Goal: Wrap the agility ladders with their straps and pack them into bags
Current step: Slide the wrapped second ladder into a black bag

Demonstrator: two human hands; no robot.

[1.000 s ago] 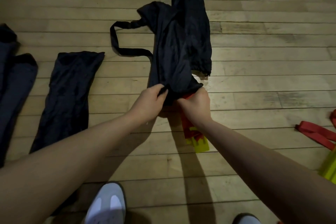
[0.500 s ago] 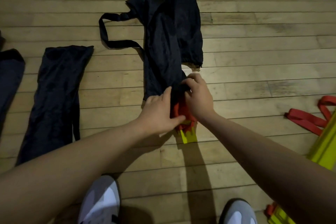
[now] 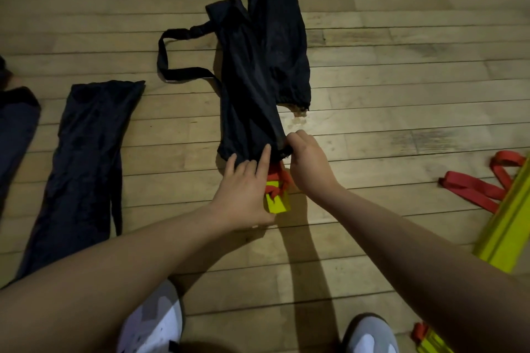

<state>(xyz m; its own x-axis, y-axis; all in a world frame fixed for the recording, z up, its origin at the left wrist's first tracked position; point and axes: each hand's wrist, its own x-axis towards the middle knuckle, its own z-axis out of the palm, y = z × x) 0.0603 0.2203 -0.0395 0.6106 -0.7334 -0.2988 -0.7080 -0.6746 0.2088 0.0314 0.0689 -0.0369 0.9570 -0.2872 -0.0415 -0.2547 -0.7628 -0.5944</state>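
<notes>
Protruding between left hand (image 3: 243,195), fingers flat on bag (image 3: 252,100), and right hand (image 3: 308,163) pinching its mouth: strapped ladder (image 3: 276,198).

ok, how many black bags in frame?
3, maybe more: one at centre, over the ladder end; one flat at left; one cut off at the left edge.

Sports hall: wooden plank floor (image 3: 401,71), agility ladders (image 3: 504,226).

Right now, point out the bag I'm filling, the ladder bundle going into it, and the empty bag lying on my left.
filled bag (image 3: 252,89), head view, middle of its dark cloth.
ladder bundle (image 3: 276,203), head view, exposed yellow end.
empty bag (image 3: 86,152), head view, middle of flat cloth.
</notes>
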